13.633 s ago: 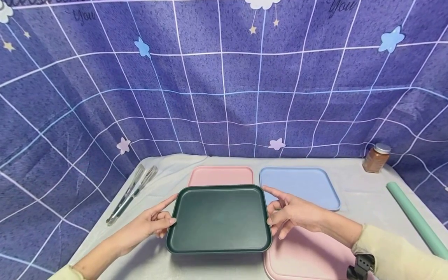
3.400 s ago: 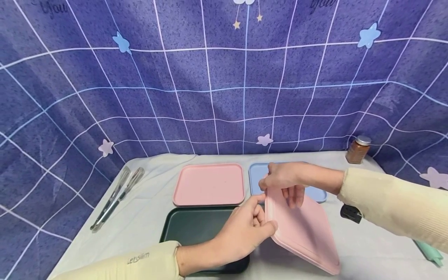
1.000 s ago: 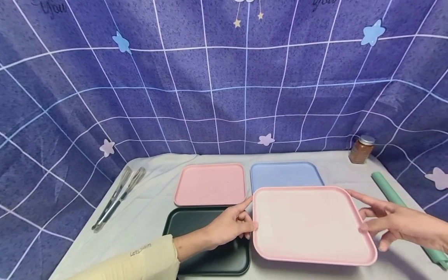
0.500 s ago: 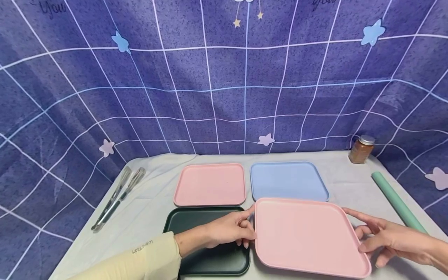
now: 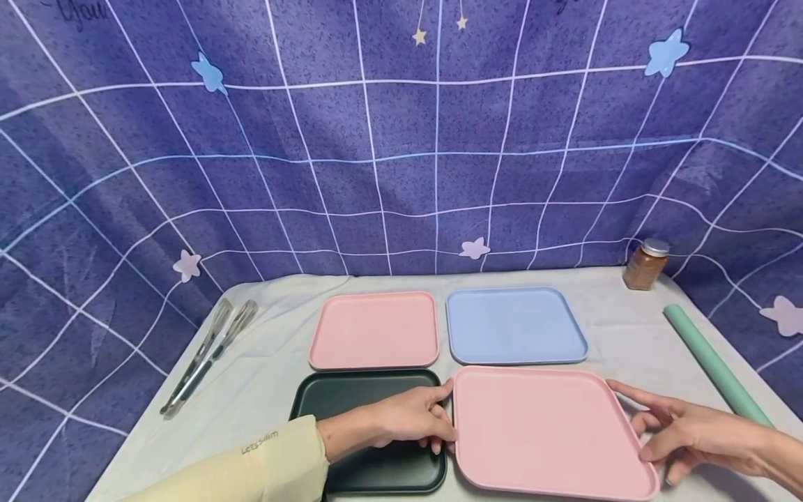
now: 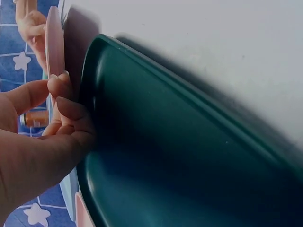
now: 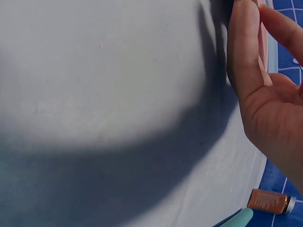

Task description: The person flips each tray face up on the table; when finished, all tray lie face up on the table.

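The near pink tray (image 5: 552,432) is held level between both hands at front right, its shadow on the cloth below. My left hand (image 5: 414,417) pinches its left rim, forearm crossing over the dark green tray (image 5: 339,392). At the opposite rim, my right hand (image 5: 696,436) grips with thumb on top and fingers at the side. In the left wrist view the tray (image 6: 56,42) appears edge-on, above the cloth. The right wrist view shows the right hand (image 7: 270,109) along the tray's edge; most of the tray is hidden there.
Behind lie another pink tray (image 5: 375,331) and a blue tray (image 5: 517,326), side by side. Metal tongs (image 5: 210,359) rest at the left edge. On the right are a spice jar (image 5: 646,265) and a green roll (image 5: 715,362). A patterned curtain (image 5: 401,174) closes the back.
Over the last second both hands lowered the near pink tray, uncovering the blue one. Earlier it was tilted on edge; before that, both hands held the dark green tray, which now lies on the table.
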Motion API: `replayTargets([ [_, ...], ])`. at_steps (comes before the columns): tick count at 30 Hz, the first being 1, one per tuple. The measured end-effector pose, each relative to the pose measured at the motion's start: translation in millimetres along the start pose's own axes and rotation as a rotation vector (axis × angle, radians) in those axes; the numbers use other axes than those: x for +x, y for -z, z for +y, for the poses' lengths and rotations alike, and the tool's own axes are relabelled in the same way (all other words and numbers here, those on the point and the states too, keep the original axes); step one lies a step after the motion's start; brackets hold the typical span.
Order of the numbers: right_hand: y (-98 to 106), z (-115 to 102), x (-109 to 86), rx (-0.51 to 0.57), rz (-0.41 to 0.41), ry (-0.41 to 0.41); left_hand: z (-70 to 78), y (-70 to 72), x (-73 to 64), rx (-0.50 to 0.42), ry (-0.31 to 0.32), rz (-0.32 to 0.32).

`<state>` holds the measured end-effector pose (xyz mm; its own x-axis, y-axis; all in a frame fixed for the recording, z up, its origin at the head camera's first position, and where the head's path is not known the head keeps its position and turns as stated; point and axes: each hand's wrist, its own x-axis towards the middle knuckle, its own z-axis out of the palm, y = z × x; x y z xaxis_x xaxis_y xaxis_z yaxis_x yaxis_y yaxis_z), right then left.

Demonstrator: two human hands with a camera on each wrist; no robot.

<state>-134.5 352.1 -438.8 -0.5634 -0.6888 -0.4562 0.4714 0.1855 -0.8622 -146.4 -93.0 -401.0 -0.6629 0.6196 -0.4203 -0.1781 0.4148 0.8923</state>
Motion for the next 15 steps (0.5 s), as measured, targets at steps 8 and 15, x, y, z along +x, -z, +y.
replayTargets([
  [8, -1.9, 0.8, 3.1, -0.033, 0.029, -0.011, 0.5, 1.3, 4.9, 0.063, 0.016, -0.002],
  [15, -5.4, -4.9, 4.5, -0.105, 0.076, -0.022, 3.5, 5.0, 5.4, 0.047, 0.056, -0.056],
])
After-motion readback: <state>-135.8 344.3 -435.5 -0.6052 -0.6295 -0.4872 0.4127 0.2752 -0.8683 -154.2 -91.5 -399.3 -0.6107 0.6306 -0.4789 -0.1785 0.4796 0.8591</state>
